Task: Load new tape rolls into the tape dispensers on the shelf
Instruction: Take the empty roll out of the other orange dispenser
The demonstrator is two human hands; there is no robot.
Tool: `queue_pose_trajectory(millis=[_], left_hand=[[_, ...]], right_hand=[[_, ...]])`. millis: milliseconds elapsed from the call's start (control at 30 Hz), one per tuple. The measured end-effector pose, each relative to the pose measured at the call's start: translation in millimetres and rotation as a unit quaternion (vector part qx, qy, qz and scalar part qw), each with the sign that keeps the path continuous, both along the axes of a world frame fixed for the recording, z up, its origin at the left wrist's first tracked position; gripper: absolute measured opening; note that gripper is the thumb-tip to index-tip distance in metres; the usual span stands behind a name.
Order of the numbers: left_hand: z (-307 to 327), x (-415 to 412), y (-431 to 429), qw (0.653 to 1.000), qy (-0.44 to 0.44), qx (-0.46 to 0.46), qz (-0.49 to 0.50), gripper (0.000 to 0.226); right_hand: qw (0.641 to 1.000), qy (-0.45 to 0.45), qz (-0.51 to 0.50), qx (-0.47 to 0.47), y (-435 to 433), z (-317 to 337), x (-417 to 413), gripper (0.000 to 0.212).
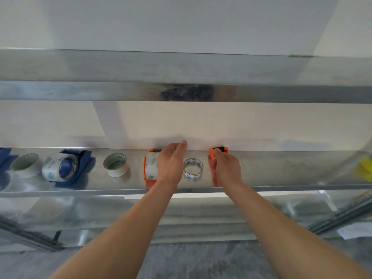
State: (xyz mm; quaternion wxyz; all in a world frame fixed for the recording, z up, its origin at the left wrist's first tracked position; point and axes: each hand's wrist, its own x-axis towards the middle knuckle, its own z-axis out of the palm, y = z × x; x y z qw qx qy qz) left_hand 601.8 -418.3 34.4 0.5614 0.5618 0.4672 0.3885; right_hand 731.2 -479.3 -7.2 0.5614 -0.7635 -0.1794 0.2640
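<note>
Between left hand (171, 163), right hand (227, 168), clear tape roll (193, 169)

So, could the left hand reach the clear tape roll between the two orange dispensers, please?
Probably yes: the clear tape roll lies uncovered on the shelf right beside the left hand, nothing over it.

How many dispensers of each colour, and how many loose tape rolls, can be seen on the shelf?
Orange dispensers: 2 (left orange dispenser, right orange dispenser)
Blue dispensers: 1
Loose tape rolls: 3 (white, white, clear)
Total: 6
Blue shapes at the left edge are cut off, not counted.
</note>
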Motion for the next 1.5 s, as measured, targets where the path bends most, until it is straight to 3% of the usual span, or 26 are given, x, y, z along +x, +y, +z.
queue_pose_trajectory(millis=[200, 400, 933, 1233, 1500], left_hand=[[-4.5, 28.8, -22.0, 0.999, -0.01, -0.045, -0.026, 0.031], [-15.5, 53.7, -16.8, 0.995, -0.017, -0.072, -0.066, 0.026], [-40.4, 108.2, -7.5, 0.99, 0.0, -0.106, -0.092, 0.03], [-53.2, 133.6, -19.1, 0.979, 0.078, -0.186, -0.007, 0.034], [-55.2, 158.5, -37.6, 0.963, 0.044, -0.26, 0.048, 0.039]], right_hand=[[0.998, -0.064, -0.024, -0.012, -24.3, 1.7, 34.4, 0.057], [0.998, -0.035, -0.041, -0.024, -31.2, 5.2, 55.5, 0.045], [0.994, -0.038, -0.086, -0.052, -35.9, -4.4, 102.6, 0.052], [0.99, -0.052, 0.047, -0.125, -29.6, -28.6, 141.5, 0.043], [0.977, 0.017, 0.173, -0.122, -35.1, -31.1, 157.3, 0.039]])
